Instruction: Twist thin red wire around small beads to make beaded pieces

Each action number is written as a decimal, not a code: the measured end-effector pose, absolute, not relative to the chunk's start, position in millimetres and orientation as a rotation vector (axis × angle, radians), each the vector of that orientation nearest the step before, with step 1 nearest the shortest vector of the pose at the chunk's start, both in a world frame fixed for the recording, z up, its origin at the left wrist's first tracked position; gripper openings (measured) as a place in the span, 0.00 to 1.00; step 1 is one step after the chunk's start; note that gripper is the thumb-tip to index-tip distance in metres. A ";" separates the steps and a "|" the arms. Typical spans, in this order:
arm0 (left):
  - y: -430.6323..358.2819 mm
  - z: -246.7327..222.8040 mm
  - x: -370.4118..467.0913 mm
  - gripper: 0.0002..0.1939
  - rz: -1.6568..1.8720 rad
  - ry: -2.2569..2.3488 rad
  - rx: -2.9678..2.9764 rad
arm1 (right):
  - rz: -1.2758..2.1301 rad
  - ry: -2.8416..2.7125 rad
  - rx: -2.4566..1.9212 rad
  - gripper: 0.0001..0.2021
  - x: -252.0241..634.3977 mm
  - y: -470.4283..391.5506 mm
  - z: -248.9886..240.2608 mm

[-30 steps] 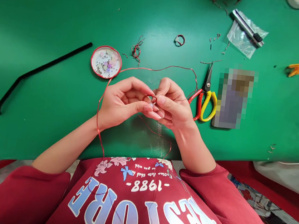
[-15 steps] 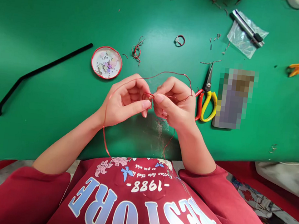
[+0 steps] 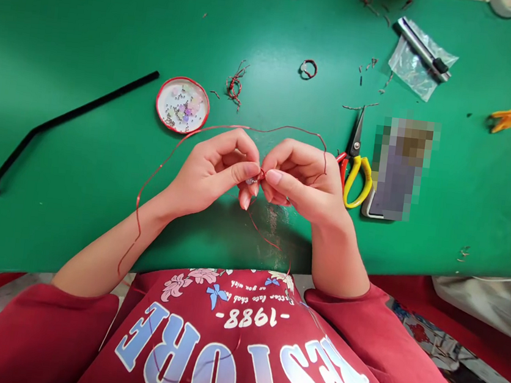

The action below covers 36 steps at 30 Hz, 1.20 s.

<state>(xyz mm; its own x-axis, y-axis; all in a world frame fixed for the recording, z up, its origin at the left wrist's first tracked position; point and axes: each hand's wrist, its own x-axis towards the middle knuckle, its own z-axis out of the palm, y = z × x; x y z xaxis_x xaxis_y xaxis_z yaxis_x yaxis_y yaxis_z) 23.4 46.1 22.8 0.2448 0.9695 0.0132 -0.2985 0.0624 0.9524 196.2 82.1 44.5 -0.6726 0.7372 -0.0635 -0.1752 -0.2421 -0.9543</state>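
Note:
My left hand (image 3: 221, 172) and my right hand (image 3: 306, 176) meet over the front of the green table, fingertips almost touching. Both pinch a thin red cord (image 3: 285, 127) between thumb and fingers, where a small loop or knot lies mostly hidden. A small clear bead (image 3: 252, 181) shows just under my left thumb. One length of cord arcs above both hands and drops past my left forearm; another hangs below the fingers toward the shirt.
Left of my hands stand a red-rimmed lid of beads (image 3: 180, 130) and a bent black strip (image 3: 75, 112). Scissors (image 3: 358, 182) and a blurred phone (image 3: 400, 171) lie at right. Farther back are a tangle of red cord (image 3: 235, 84), a finished-looking ring (image 3: 308, 69) and a bagged silver tool (image 3: 422, 49).
My hands have drawn closer and slightly lower, pinching at the knot. The cord's long loop has swung left, over my left forearm, and the bead now shows.

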 end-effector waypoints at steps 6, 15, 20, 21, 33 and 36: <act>47.9 27.0 20.3 0.20 1.033 0.888 1.109 | 1.683 -1.771 -0.709 0.10 201.5 84.7 47.3; 48.5 23.0 16.3 0.17 1.071 0.856 1.251 | 1.726 -1.783 -0.687 0.11 204.0 85.3 43.1; 44.0 14.5 15.8 0.11 1.140 0.757 1.265 | 2.248 -1.286 -0.564 0.11 199.5 83.7 38.9; 43.6 13.5 15.4 0.11 1.143 0.754 1.278 | 2.321 -1.215 -0.545 0.11 198.8 83.8 37.3; 45.7 13.1 9.3 0.09 1.176 0.852 1.471 | 2.360 -1.024 -0.673 0.19 190.0 77.5 34.0; 45.4 12.4 8.6 0.08 1.205 0.915 1.541 | 2.085 -1.205 -0.772 0.22 185.5 73.5 39.4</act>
